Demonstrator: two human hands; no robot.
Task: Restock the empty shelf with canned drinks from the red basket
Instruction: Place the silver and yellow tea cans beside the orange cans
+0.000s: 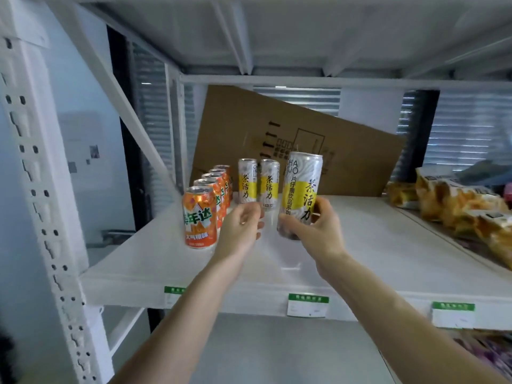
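The tall white-and-yellow can is held at its lower end by the right hand, fingers wrapped round it, just above the shelf at frame centre. It is best lowered upright, in line right of the two matching cans. The left hand is loosely curled, holding nothing, beside the orange cans.
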